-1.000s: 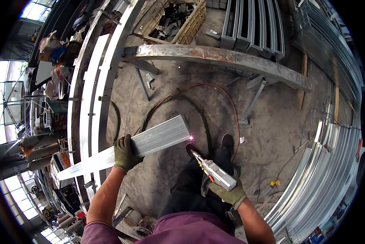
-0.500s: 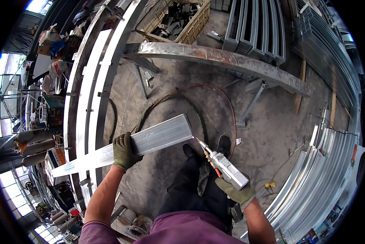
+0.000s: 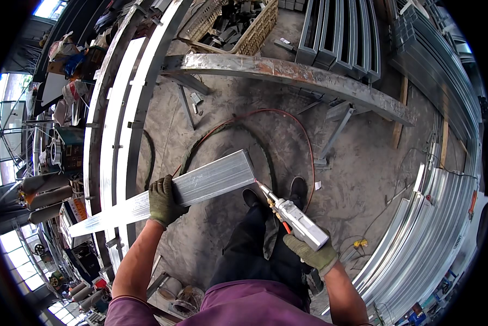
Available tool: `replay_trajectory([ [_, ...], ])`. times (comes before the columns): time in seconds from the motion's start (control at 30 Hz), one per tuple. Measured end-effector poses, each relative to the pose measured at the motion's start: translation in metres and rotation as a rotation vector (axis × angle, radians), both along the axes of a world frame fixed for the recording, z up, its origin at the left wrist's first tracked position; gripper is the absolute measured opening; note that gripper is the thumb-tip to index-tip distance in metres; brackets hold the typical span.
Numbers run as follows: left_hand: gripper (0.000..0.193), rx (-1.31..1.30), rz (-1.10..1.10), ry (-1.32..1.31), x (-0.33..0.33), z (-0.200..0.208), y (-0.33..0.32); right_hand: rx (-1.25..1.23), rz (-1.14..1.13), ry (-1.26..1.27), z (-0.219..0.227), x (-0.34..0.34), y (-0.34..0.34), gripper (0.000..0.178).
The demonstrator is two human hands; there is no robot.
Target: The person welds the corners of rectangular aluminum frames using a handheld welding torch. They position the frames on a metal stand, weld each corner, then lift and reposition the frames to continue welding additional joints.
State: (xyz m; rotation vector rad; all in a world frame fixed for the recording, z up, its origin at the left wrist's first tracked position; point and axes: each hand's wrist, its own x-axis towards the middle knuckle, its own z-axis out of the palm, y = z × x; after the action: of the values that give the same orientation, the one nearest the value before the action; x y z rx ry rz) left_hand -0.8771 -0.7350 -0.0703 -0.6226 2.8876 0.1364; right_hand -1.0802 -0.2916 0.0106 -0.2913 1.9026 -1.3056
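My left hand (image 3: pixel 166 202), in an olive work glove, is wrapped around a long rectangular galvanized steel tube (image 3: pixel 216 176). The tube slants from the left up to its near end at mid-view, and its other part lies across the pale beams at the left. In my gloved right hand (image 3: pixel 314 254) is a light grey handheld welding gun (image 3: pixel 302 224) with a slim nozzle and an orange-red part beneath. Its tip sits at the lower corner of the tube's end; whether the two touch I cannot tell. My right fingers are partly hidden under the gun's body.
A scuffed steel beam on legs (image 3: pixel 287 69) crosses ahead. Behind it stands a yellow plastic crate (image 3: pixel 259 31) of dark pieces. Stacked tubes (image 3: pixel 336 38) lie at the far right, bright metal profiles (image 3: pixel 418 244) at the near right. A red hose (image 3: pixel 309 144) loops over the floor.
My right hand has shifted the welding gun slightly left and up, bringing its tip closer to the tube's corner. The left hand and tube have barely moved.
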Motion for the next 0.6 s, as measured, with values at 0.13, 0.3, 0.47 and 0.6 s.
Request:
replay_trajectory([
  [0.13, 0.116, 0.005, -0.001, 0.012, 0.0, -0.001, 0.0, -0.013, 0.017, 0.046, -0.003, 0.0, 0.0, 0.032],
  [0.3, 0.116, 0.005, -0.003, 0.013, -0.002, 0.001, 0.001, 0.041, 0.039, -0.033, -0.008, 0.003, 0.005, 0.04],
  [0.47, 0.117, 0.003, -0.013, 0.027, -0.001, 0.001, 0.001, 0.034, 0.028, -0.049, -0.01, 0.004, 0.005, 0.04],
  [0.6, 0.117, -0.002, -0.021, 0.033, -0.001, 0.0, 0.0, 0.046, 0.054, -0.045, -0.014, 0.004, 0.008, 0.041],
])
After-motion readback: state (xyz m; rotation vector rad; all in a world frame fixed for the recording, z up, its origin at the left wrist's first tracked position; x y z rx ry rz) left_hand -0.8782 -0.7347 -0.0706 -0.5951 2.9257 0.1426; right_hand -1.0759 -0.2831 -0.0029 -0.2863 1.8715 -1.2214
